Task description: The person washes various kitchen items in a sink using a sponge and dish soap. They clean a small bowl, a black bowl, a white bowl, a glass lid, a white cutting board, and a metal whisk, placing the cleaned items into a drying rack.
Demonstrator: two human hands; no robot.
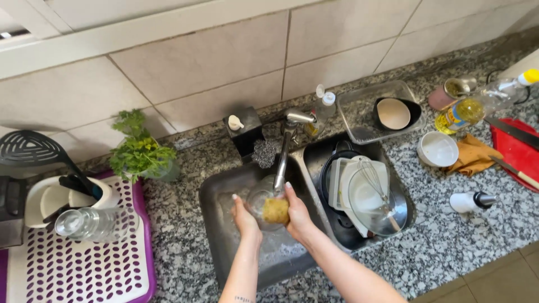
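Over the left basin of a steel double sink (222, 224), my left hand (245, 216) grips a clear drinking glass (259, 197) tilted under the faucet (283, 151). My right hand (296, 212) presses a yellow sponge (275, 211) against the glass. The right basin holds stacked dirty dishes: a white container (342, 179), a glass lid (377, 209) and a wire whisk (375, 178) lying on top.
A white and purple drying rack (73, 264) at left carries an upturned glass (90, 223) and a utensil cup. A leafy herb plant (139, 152), steel scourer (264, 152), soap bottle (324, 109), glass tray with bowl (393, 114), white bowl (437, 148), oil bottle (466, 112) and red cutting board (516, 151) sit on the granite counter.
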